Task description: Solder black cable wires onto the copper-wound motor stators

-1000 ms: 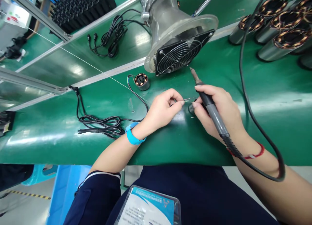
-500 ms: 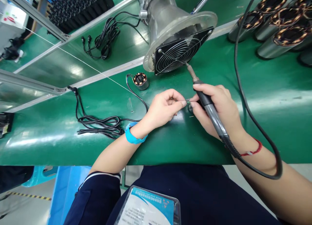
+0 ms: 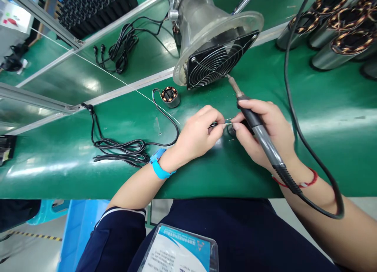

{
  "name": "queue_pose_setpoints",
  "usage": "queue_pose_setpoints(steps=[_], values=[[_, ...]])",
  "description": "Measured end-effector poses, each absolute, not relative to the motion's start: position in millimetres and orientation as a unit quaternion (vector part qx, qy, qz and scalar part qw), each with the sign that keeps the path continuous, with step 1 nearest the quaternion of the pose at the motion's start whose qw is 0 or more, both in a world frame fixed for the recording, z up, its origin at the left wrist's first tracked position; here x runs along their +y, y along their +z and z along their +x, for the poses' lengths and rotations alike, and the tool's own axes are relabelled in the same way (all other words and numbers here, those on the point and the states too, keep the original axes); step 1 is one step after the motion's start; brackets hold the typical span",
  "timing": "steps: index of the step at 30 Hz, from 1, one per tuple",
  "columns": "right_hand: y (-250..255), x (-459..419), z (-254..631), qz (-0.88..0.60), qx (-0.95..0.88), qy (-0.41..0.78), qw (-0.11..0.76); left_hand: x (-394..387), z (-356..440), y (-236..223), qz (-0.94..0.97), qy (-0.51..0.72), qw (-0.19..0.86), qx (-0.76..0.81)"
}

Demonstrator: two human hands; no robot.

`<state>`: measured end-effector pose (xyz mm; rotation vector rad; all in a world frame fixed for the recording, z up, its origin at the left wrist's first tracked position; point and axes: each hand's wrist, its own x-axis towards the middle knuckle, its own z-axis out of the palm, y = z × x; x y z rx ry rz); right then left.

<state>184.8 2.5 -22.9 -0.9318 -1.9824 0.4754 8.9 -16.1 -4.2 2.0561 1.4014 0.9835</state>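
Note:
My left hand [image 3: 203,130] is closed in a pinch on a dark cable end, from which thin wires [image 3: 227,123] stick out to the right. My right hand [image 3: 265,136] is wrapped round a soldering iron [image 3: 259,134], its tip up near the fan grille. Thumb and fingertip of that same hand close at the far end of the thin wires. Partly hidden behind the right fingers stands a small dark metallic round part [image 3: 231,131]. A small motor stator [image 3: 171,98] with copper windings and a black lead sits beyond my left hand.
A fume hood with a fan grille [image 3: 218,67] hangs low ahead of my hands. Coiled black cable [image 3: 123,149] lies left; several large stators [image 3: 338,54] stand at far right. A thin pale strand [image 3: 129,86] slants across from upper left. The iron's cord [image 3: 290,87] loops down at right.
My right hand and the soldering iron have shifted slightly right. The thin wires now stretch in line between my two hands. The pale strand's end reaches farther toward my left hand.

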Motion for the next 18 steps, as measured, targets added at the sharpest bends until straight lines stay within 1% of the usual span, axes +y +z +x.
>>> queue_pose_setpoints(steps=[3,6,11,13,18], values=[[-21,-6,192,-0.375,-0.777,0.161,0.48,-17,10,3,0.712,0.323,0.29,0.551],[-20,-18,203,-0.366,-0.772,0.138,0.502,-17,12,6,0.677,0.302,0.345,0.576],[-28,-34,218,-0.324,-0.766,0.169,0.528,-17,16,2,0.598,0.321,0.427,0.597],[-32,-38,220,-0.308,-0.762,0.184,0.539,-17,16,1,0.577,0.328,0.448,0.599],[-36,-41,220,-0.348,-0.755,0.164,0.531,-18,17,0,0.56,0.334,0.46,0.603]])
